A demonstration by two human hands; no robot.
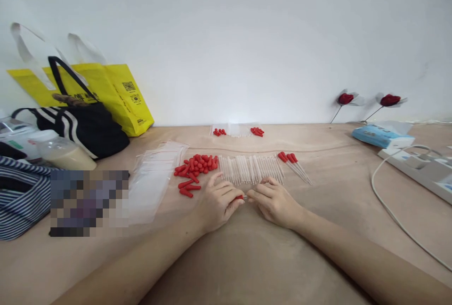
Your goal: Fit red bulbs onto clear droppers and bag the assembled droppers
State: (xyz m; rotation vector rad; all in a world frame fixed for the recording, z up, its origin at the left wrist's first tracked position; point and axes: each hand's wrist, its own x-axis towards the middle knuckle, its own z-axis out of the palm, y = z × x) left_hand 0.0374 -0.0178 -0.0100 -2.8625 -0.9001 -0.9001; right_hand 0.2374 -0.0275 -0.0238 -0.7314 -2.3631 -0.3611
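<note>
The left hand's (217, 201) fingers are closed in a pinch on a red rubber bulb (240, 197). The bulb's long axis runs sideways, with its free end pointing at the right hand (275, 201). The right fingers are pinched shut just beside that end, almost touching it. Whether a clear tube sits between them is too fine to tell. Both hands rest on the table (247, 258), just on the person's side of the row of clear tubes (251, 168), and the left hand is the one carrying the bulb.

A pile of loose red bulbs (197, 166) touches the left end of that row. A few finished droppers (294, 166) with red tops lie off its right end. Clear zip bags (155, 178) are stacked left of the row, beyond the pile. Beyond the row, near the wall, small packets (236, 130) hold more red pieces. A power strip (420, 168) lies well to the right of the row.
</note>
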